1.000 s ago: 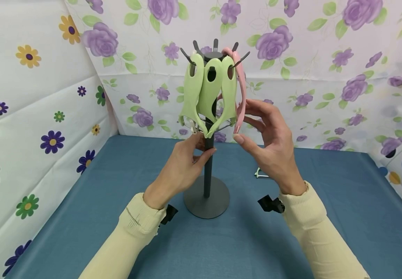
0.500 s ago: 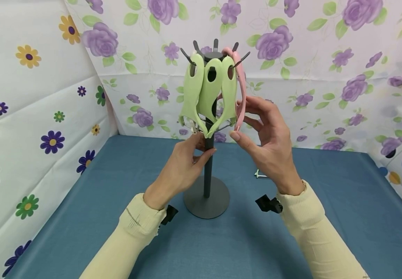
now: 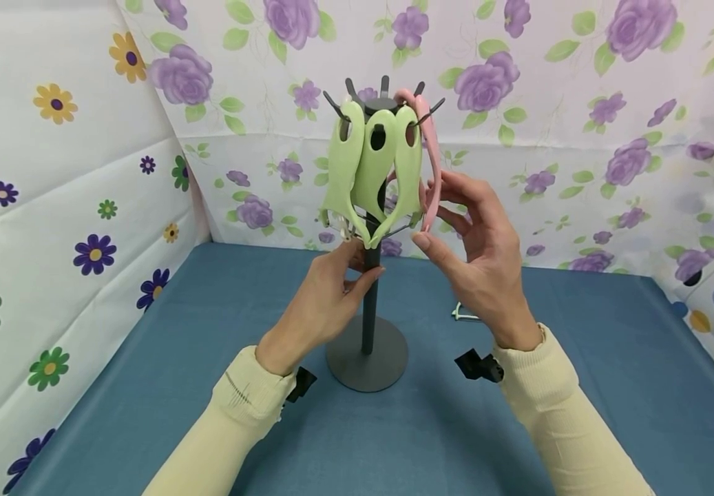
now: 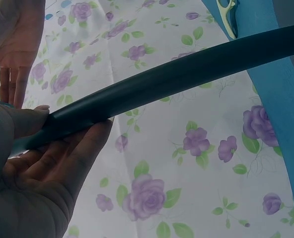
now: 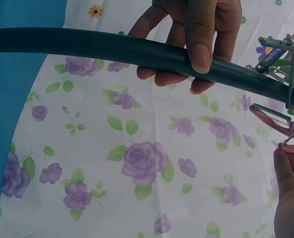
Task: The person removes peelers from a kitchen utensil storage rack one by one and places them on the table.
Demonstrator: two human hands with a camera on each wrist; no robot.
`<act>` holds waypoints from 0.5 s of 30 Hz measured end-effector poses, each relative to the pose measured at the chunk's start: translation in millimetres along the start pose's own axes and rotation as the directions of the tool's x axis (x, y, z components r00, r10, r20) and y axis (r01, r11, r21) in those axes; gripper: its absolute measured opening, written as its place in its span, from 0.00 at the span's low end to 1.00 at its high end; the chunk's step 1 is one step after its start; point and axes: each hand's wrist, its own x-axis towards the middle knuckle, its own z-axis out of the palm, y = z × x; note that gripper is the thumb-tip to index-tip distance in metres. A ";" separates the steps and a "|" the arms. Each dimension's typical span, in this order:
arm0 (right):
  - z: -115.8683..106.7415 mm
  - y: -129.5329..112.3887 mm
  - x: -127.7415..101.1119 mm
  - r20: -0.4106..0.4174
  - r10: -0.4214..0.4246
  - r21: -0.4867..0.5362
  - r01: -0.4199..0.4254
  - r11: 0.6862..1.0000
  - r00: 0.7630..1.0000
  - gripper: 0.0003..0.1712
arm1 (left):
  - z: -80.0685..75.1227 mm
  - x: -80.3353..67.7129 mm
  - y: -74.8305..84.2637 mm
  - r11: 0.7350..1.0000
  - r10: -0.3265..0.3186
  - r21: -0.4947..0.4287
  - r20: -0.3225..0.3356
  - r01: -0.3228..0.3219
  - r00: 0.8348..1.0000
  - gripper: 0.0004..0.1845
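Grey stand is gripped at its pole by the left hand; a pink peeler hanging beside the pole is pinched by the right hand.

Left wrist: fingers are curled round the pole.

Right wrist: fingertips touch the pink peeler.

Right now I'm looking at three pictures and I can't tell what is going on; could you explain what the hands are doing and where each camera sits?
No machine here: a person in cream sleeves works with bare hands. The wide picture comes from a camera on the head; the two tilted ones come from small cameras strapped to each wrist. On the blue table stands a dark grey hook stand with three green peelers and a pink peeler hanging from its top. The left hand grips the stand's pole, plainly seen in the left wrist view. The right hand has its fingers at the lower end of the pink peeler. Another peeler lies on the table behind the right hand.
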 end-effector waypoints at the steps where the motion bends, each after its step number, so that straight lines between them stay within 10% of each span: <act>1: -0.1 -0.2 -0.1 -0.003 -0.001 0.001 0.001 1.000 1.000 0.35 | 0.1 -0.3 -0.1 1.000 -0.001 -0.001 0.001 0.001 1.000 0.09; 15: -3.1 -2.2 0.7 -0.043 0.004 -0.006 -0.004 1.000 0.999 0.36 | 1.1 0.7 -1.6 1.000 -0.003 -0.002 0.002 0.003 1.000 0.09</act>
